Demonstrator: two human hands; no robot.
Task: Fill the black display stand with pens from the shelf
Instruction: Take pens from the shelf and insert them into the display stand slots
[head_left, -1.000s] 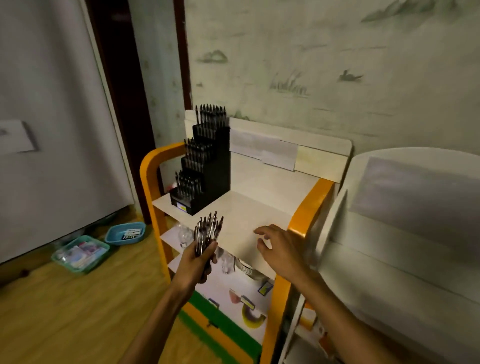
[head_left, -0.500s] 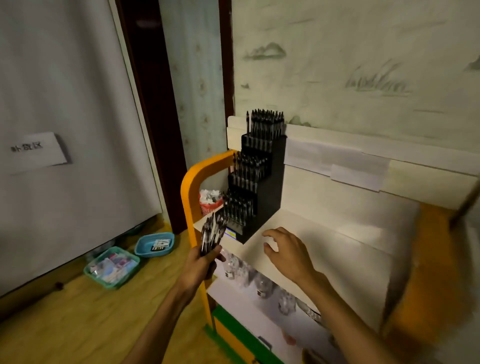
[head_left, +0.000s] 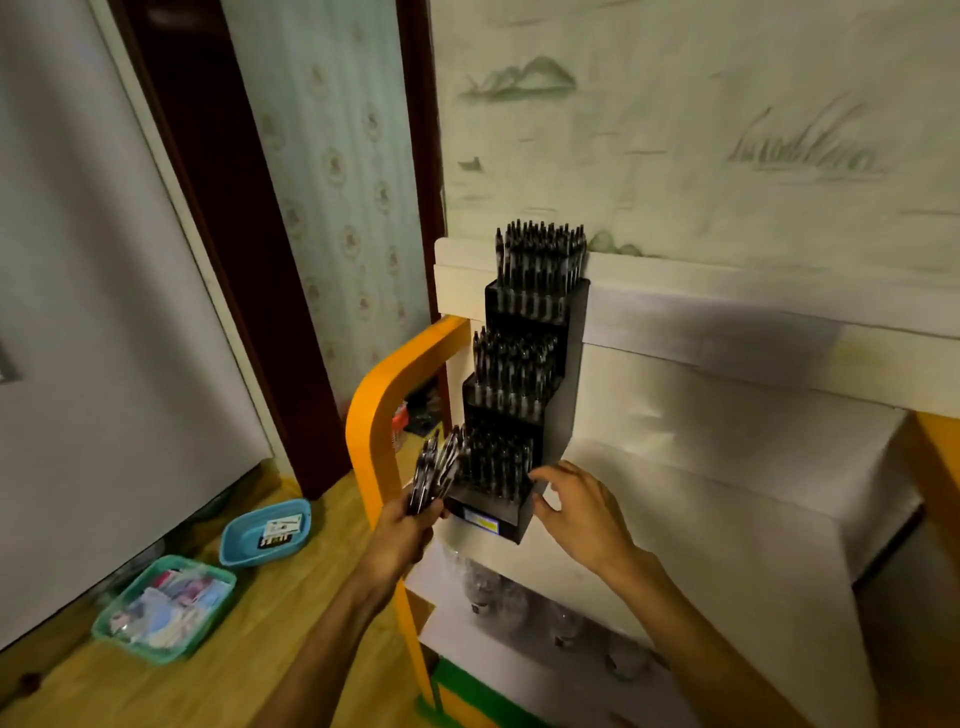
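Fingers (head_left: 545, 475) now reach the display stand (head_left: 563, 395), off the shelf (head_left: 727, 519).

Display stand (head_left: 563, 384): matt black, looks plastic. Pens (head_left: 540, 260): glossy black-and-clear plastic barrels. Shelf (head_left: 727, 519): smooth off-white board, satin sheen; frame (head_left: 374, 395) glossy orange. Floor (head_left: 291, 608): wood-grain, slightly glossy. Baskets (head_left: 249, 530): smooth blue and teal plastic.
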